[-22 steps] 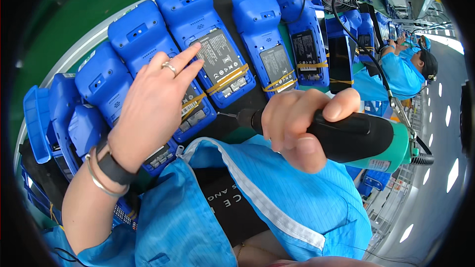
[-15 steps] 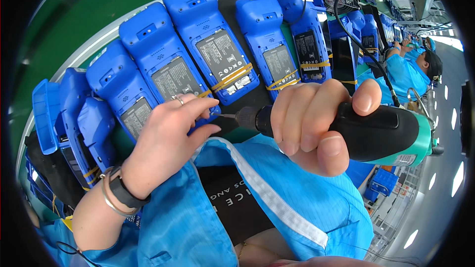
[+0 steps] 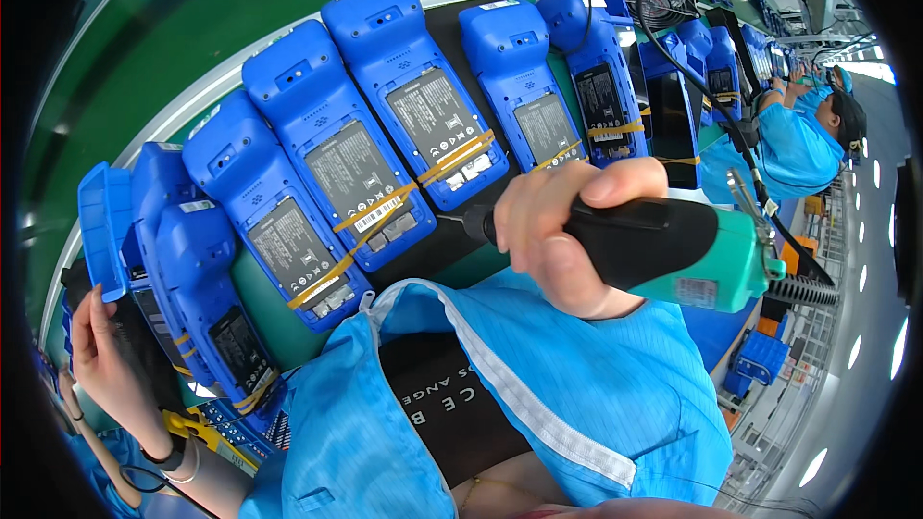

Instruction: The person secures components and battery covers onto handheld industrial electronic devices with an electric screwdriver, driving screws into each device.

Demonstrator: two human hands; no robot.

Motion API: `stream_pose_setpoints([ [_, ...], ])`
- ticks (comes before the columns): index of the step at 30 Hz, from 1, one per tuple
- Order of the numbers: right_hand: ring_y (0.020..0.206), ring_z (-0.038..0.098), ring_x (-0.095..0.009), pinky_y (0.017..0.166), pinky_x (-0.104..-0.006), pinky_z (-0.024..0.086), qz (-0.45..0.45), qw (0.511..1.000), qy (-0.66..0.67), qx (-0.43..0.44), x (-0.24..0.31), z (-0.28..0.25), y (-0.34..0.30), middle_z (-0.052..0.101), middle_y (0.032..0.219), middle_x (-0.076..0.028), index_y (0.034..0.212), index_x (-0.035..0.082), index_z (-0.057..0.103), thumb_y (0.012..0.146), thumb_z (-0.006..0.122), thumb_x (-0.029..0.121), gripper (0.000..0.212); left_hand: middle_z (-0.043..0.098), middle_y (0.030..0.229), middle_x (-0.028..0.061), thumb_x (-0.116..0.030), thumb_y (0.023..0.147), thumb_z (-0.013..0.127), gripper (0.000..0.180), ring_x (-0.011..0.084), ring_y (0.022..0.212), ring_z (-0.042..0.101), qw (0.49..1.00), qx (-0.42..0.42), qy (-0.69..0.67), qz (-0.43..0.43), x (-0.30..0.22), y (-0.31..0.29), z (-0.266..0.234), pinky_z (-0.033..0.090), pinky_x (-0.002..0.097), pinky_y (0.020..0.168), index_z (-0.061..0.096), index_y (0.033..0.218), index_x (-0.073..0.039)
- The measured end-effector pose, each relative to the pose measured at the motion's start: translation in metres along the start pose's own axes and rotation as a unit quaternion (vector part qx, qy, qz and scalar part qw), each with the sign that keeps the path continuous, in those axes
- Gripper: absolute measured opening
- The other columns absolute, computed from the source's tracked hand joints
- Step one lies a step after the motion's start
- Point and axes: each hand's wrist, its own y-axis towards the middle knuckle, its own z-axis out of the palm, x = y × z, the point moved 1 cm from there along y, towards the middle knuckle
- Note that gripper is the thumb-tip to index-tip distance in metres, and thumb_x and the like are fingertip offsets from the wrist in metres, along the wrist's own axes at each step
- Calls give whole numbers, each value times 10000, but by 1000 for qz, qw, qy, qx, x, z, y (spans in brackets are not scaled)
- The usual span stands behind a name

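My right hand (image 3: 558, 245) is wrapped round a black and green electric screwdriver (image 3: 685, 255). The tool lies nearly level, its thin bit pointing left towards the lower right edge of a blue handheld terminal (image 3: 325, 115); I cannot tell whether the bit touches it. That terminal lies back up, with a dark battery (image 3: 352, 168) and a yellow rubber band across its lower part. Far to the left, my left hand (image 3: 108, 358) has its fingers stretched out at the lower end of a small blue tray (image 3: 104, 221). What its fingertips touch is partly hidden.
More blue terminals (image 3: 409, 48) with rubber bands lie in a curved row on a dark mat. Others (image 3: 197, 250) lean together at the left, near a yellow-handled tool (image 3: 207, 434). A black cable (image 3: 687, 67) hangs at the right. Co-workers in blue (image 3: 798, 139) sit farther along the line.
My left hand has left the terminal in the middle and moved to the blue tray at far left. My right hand has shifted slightly left with the screwdriver.
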Motion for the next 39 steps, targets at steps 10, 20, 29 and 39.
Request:
stream_pose_setpoints([
  [10,560,538,-166,571,-356,465,35,998,-41,35,-10,-1,-7,535,701,-69,1150,131,362,811,582,-27,434,598,795,-61,-230,952,551,269,-8,681,450,974,65,-124,-179,92,16,34,322,150,590,658,1126,-55],
  [20,588,561,-176,582,-363,478,44,998,-32,38,-11,1,-5,546,709,-87,1140,123,368,799,580,-56,440,680,981,90,-216,947,541,275,162,885,625,990,-4,142,13,97,47,28,464,276,802,659,1100,-21],
  [29,580,542,-189,565,-353,469,38,987,-116,108,-10,3,1,546,716,-110,1089,47,393,751,575,-121,419,615,1152,140,-114,958,486,259,272,1034,595,953,-65,245,168,8,36,35,452,337,896,600,1167,-12],
  [39,579,564,-232,538,-353,466,5,995,-39,96,-23,16,3,558,669,-112,935,13,464,696,617,-143,324,451,1358,199,-53,788,528,415,335,1304,393,830,399,86,380,-146,-82,130,315,478,1064,589,1197,-26],
])
